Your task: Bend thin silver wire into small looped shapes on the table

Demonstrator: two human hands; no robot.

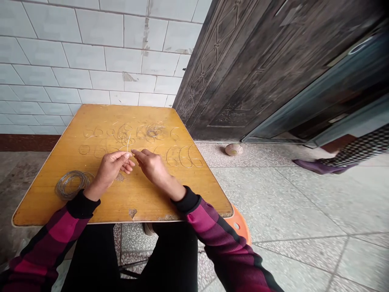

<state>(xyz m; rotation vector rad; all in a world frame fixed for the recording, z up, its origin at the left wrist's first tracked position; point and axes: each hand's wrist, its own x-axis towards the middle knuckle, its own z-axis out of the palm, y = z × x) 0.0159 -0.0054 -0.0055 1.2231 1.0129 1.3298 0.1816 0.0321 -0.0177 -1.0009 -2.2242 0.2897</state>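
From my station I read two hands, both the person's own; the left hand [111,168] is curled narrow, its fingers closed on one thin wire [129,142] whose end stands up out of the grip; the right hand [150,164] sits just beside it, thumb and forefinger pinched narrow at the wire, though I cannot tell whether they actually hold it; both magenta-and-black checked sleeves [197,219] run back toward me. The hands are over one yellow wooden tabletop [60,207], chipped along its near edge; one loose wire coil [73,184] lies nearest the left hand; bent wire pieces [182,157] lie in two rough rows; I count three large looped ones at the right of the near row and two smaller at its left; the far row overlaps in a tangle, too fine for me to count exactly. One orange plastic stool [240,223] shows under the right corner; one scuffed ball [234,149] sits on the floor by a dark embossed door [243,73]; one purple shoe [316,166] belonging to someone else stands well apart at right; white tiles [91,40] cover the wall behind.
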